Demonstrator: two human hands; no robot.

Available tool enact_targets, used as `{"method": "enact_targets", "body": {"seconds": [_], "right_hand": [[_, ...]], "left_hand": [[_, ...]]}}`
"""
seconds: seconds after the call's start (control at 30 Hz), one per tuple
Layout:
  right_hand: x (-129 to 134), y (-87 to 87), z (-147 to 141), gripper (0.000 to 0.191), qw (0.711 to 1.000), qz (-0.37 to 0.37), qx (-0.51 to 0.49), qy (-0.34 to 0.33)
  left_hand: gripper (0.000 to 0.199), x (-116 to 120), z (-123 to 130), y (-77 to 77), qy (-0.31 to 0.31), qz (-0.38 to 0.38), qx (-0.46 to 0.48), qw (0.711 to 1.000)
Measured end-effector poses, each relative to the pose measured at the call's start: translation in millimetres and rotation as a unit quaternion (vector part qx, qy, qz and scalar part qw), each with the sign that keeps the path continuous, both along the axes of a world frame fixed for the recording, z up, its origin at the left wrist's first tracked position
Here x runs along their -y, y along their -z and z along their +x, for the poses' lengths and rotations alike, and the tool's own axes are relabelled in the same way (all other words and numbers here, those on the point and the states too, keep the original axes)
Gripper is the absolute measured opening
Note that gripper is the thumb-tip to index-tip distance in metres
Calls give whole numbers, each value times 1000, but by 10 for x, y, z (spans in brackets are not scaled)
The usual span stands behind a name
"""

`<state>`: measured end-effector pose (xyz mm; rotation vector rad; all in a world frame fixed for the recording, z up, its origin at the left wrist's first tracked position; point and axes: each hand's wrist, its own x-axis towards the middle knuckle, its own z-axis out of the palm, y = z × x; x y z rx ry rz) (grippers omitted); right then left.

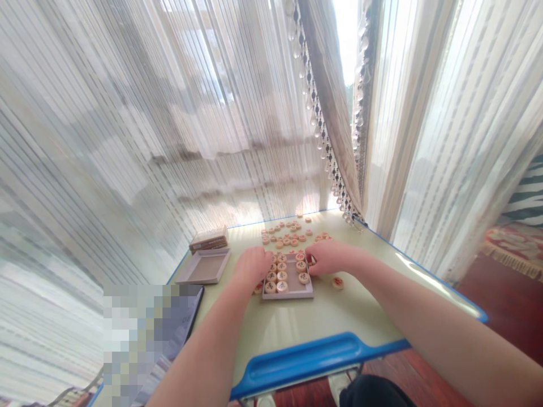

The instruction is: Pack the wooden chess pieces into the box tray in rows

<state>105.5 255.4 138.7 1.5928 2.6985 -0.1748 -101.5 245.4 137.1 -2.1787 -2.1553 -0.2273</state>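
A shallow pale box [292, 295] sits on the table with round wooden xiangqi pieces inside. Two columns of pieces [282, 276] fill its left side, and a shorter column [303, 278] lines its right. Between them the box floor shows. My left hand [257, 264] is at the box's left wall, fingers curled and their tips partly hidden. Against the right wall, my right hand [326, 257] has thumb and forefinger bent around what looks like a piece, mostly hidden. A loose red-marked piece [337, 282] lies to the right of the box.
Many loose xiangqi pieces [292, 240] are scattered behind the box. The empty box lid [203, 267] and a stacked flat box [208, 238] stand at left. A dark-edged screen device [193, 311] is nearer. The table has a blue front rim [305, 359]; curtains [237, 141] hang behind.
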Motion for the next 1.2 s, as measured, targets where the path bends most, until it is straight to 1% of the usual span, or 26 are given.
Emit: {"method": "enact_targets", "body": {"seconds": [0.1,0.33,0.43,0.53,0.63,0.7,0.87,0.9,0.97,1.07,1.2], "right_hand": [[-64,52,9,29,1000,16,-22,5],[-165,85,19,31,997,33,-71,-27],[-189,101,7,30,997,33,-67,-23],[-200,111,8,29,999,30,-45,-6],[-190,81,33,30,999,39,-25,13],[-174,37,67,33,999,33,-14,18],[-152,-55,158,47,999,1,-37,-18],[-157,-57,167,47,999,-2,-40,-25],[-173,-46,174,40,999,-10,-36,-30],[-192,-26,171,30,1000,-11,-21,-20],[-173,-33,162,40,999,2,-36,-13]], "left_hand": [[38,-16,-21,13,-2,1,-2,1000],[37,-11,-16,-6,-26,-10,9,1000],[35,-12,-17,-4,-27,-10,14,999],[33,-30,-27,18,-18,-4,19,1000],[33,-49,-41,39,-6,2,12,1000],[33,-54,-46,42,-6,2,6,1000],[33,-40,-40,32,5,-4,-5,1000],[33,-37,-38,32,7,-3,-6,1000],[33,-36,-36,33,7,0,-8,1000],[33,-39,-40,34,1,0,-7,1000],[33,-36,-42,26,3,9,-7,1000]]}}
